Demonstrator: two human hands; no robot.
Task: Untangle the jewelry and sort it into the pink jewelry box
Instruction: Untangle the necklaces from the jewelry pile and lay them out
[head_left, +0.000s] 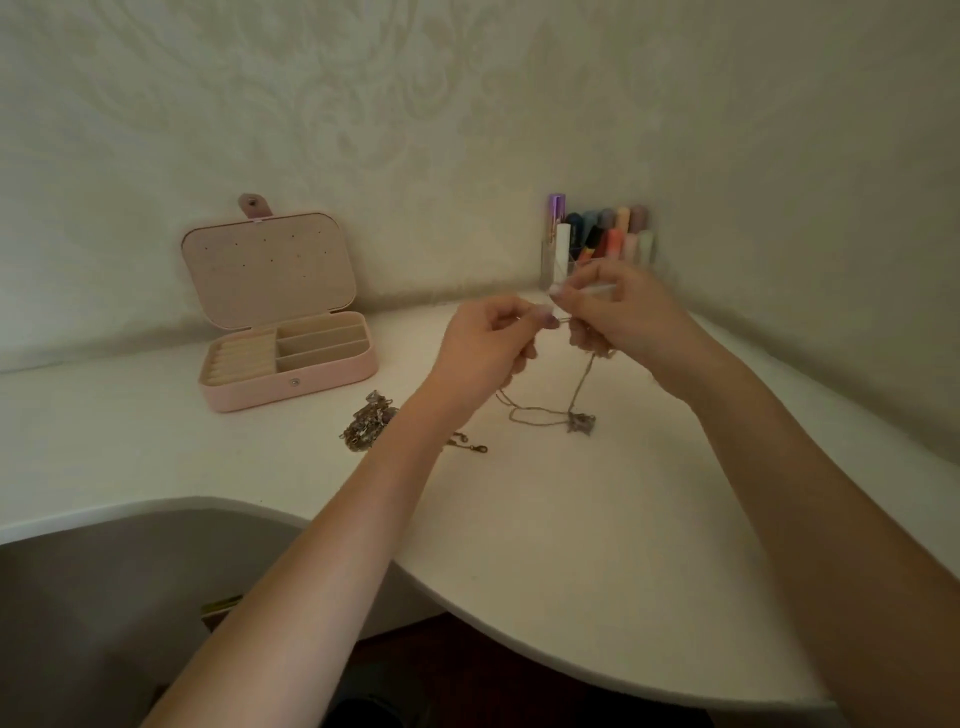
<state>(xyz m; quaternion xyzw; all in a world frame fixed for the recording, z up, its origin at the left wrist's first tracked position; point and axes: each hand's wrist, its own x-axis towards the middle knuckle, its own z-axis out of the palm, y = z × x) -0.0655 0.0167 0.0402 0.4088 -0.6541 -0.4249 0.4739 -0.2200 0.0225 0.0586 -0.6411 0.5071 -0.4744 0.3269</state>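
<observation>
Hands working mid-air over white table (571, 519): left hand (483, 353) and right hand (618, 317) both pinching a thin chain (582, 384) w/ fingertips nearly touching; chain is hanging down, pendant end lying on table. Tangled jewelry pile (366, 423) is sitting by left forearm. Pink box (285, 358) is standing open at left, near wall. Marker holder (597, 244) behind hands.

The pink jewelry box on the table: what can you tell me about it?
The pink jewelry box sits open on the white table, left of both hands, untouched. Its rounded lid leans back against the wall, showing a beige lining dotted with small holes, with a snap tab on top. The base has a snap stud on its front, a row of ring rolls on the left and three long compartments on the right. No jewelry shows inside.
</observation>
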